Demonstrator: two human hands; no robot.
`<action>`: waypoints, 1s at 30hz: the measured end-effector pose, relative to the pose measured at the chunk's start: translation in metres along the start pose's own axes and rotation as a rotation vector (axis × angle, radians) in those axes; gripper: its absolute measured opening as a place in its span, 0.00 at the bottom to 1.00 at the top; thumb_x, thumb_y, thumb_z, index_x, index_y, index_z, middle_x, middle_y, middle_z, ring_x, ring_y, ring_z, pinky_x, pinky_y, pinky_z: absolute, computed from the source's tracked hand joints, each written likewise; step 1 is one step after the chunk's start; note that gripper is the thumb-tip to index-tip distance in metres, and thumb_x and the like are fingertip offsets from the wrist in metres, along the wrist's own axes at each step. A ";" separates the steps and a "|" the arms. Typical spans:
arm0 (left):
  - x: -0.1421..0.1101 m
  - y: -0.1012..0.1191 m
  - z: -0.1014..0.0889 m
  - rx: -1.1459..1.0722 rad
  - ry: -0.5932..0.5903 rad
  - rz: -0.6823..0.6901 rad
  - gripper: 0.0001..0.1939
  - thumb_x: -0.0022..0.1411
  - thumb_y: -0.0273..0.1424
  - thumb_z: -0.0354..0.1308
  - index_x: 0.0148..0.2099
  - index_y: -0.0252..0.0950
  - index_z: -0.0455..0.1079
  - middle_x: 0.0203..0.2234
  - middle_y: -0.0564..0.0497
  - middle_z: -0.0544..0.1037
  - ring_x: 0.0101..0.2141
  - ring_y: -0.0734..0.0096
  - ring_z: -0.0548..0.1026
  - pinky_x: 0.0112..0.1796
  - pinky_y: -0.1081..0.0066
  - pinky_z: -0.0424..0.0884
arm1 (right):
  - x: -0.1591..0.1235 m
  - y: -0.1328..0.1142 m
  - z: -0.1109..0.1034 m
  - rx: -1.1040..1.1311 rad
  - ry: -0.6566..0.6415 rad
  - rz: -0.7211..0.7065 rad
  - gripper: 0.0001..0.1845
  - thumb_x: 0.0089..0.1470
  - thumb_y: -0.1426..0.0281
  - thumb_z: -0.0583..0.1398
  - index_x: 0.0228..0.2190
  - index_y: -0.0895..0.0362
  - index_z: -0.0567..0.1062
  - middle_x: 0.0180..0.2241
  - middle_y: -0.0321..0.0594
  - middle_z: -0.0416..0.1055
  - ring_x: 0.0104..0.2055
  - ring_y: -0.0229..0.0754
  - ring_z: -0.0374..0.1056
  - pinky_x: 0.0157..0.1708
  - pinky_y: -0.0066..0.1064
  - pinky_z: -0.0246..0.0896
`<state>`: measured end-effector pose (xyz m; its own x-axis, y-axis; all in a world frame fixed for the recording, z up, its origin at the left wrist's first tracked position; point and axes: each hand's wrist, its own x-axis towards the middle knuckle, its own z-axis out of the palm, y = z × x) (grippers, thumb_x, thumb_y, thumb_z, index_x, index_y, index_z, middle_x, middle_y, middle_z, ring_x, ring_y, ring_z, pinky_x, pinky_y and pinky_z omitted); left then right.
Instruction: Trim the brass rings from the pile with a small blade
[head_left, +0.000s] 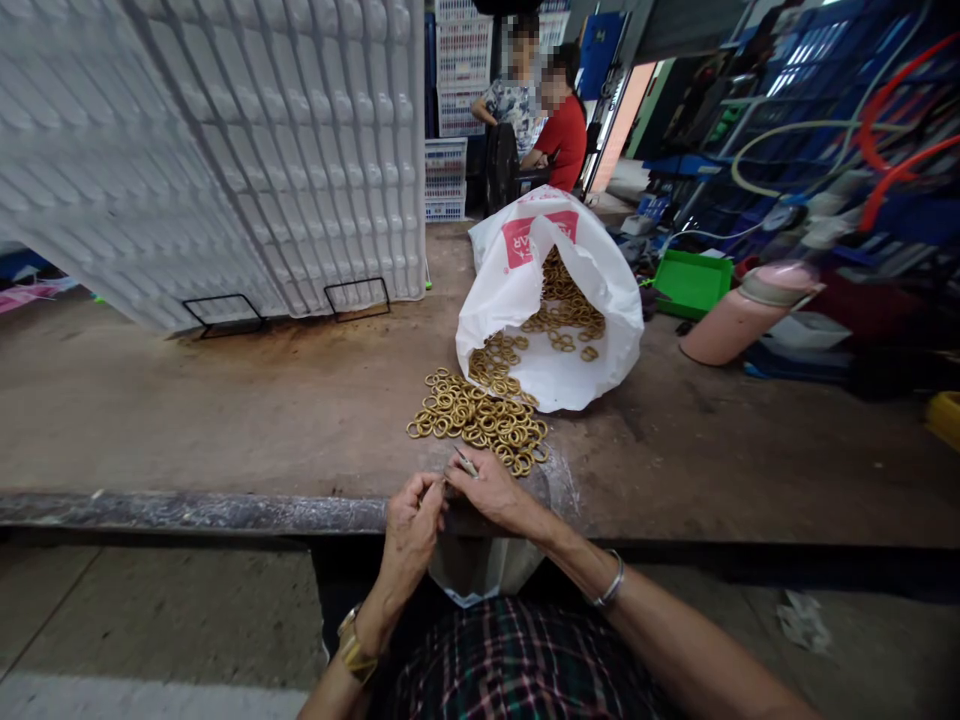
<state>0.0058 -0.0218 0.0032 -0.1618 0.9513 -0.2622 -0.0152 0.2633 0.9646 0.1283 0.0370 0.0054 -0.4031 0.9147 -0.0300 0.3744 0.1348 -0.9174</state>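
My left hand point(411, 525) is closed in a pinch at the table's front edge. Whatever is between its fingertips is too small to make out, but it may touch the tips of my right hand point(491, 492). The right fingers are closed around a small pointed metal tool point(466, 461), whose tip sticks out to the upper left. Just beyond both hands lies a loose heap of brass-coloured rings point(487, 415). It spreads from the mouth of a white plastic sack point(577, 375) lying on its side, with more rings inside.
White ribbed trays point(315, 160) stand upright on wire stands on the wooden table point(187, 420). On the right are a green bin point(694, 285) and a pink bottle point(739, 318). A clear plastic bag point(487, 570) hangs below my hands. Two people sit beyond the table.
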 end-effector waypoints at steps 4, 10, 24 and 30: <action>-0.002 0.003 -0.001 -0.133 -0.142 -0.103 0.17 0.54 0.46 0.53 0.31 0.35 0.63 0.18 0.58 0.66 0.14 0.82 0.59 0.14 0.81 0.53 | -0.001 -0.001 0.001 -0.002 -0.012 0.013 0.08 0.48 0.71 0.53 0.19 0.58 0.64 0.17 0.28 0.58 0.22 0.31 0.54 0.22 0.22 0.47; -0.005 0.006 0.001 -0.258 -0.178 -0.105 0.16 0.53 0.44 0.54 0.32 0.35 0.61 0.20 0.58 0.65 0.15 0.83 0.59 0.14 0.81 0.52 | -0.002 0.001 0.001 0.051 -0.039 -0.015 0.10 0.52 0.71 0.49 0.22 0.58 0.66 0.20 0.32 0.64 0.23 0.32 0.59 0.25 0.23 0.51; -0.004 0.002 -0.002 -0.221 -0.101 -0.041 0.17 0.53 0.45 0.53 0.30 0.35 0.61 0.19 0.57 0.66 0.16 0.83 0.60 0.15 0.81 0.53 | -0.009 0.016 0.011 -0.604 -0.075 -0.194 0.09 0.51 0.74 0.50 0.29 0.57 0.69 0.23 0.36 0.68 0.23 0.35 0.60 0.24 0.26 0.45; -0.003 -0.001 -0.003 -0.166 -0.075 -0.024 0.16 0.54 0.45 0.53 0.29 0.35 0.61 0.17 0.58 0.65 0.15 0.83 0.60 0.15 0.81 0.54 | -0.009 0.007 0.008 -0.704 -0.154 -0.168 0.11 0.50 0.75 0.50 0.33 0.58 0.70 0.25 0.40 0.71 0.26 0.37 0.64 0.24 0.27 0.46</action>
<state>0.0037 -0.0251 0.0027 -0.0851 0.9562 -0.2802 -0.1814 0.2617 0.9480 0.1282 0.0270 -0.0037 -0.5953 0.8034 -0.0144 0.7236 0.5282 -0.4443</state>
